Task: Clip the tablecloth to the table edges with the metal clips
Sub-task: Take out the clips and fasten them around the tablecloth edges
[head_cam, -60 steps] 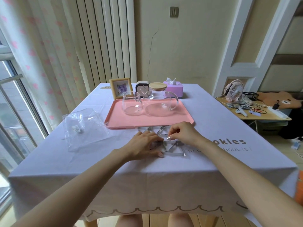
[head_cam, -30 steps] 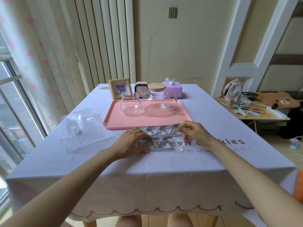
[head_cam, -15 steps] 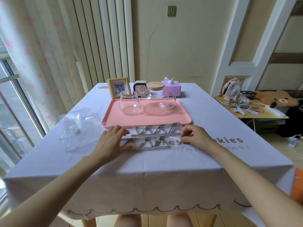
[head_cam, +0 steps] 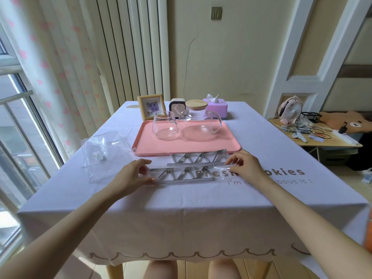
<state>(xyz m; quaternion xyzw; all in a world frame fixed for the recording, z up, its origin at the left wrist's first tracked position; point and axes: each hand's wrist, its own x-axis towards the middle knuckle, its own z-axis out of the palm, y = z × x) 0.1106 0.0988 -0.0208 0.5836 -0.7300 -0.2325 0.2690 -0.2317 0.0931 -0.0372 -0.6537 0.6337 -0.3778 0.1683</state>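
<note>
Two rows of metal clips lie on the lavender tablecloth [head_cam: 181,210], just in front of the pink tray. My left hand [head_cam: 131,177] pinches the left end of the nearer row of clips [head_cam: 187,176] between thumb and fingers. The farther row of clips [head_cam: 199,159] sits against the tray's front edge. With curled fingers, my right hand [head_cam: 244,168] pinches the clear plastic wrapper [head_cam: 220,170] at the right end of the rows. The cloth hangs loose over the near table edge.
A pink tray [head_cam: 229,144] holds a glass cup [head_cam: 165,125] and a glass teapot [head_cam: 198,125]. An empty clear bag [head_cam: 104,152] lies at left. A photo frame [head_cam: 151,106] and tissue box [head_cam: 216,107] stand at the far end. A cluttered side table [head_cam: 326,140] is on the right.
The bundle of clips has come apart into two rows. My left hand drew the nearer row leftward while my right hand moved right with the wrapper.
</note>
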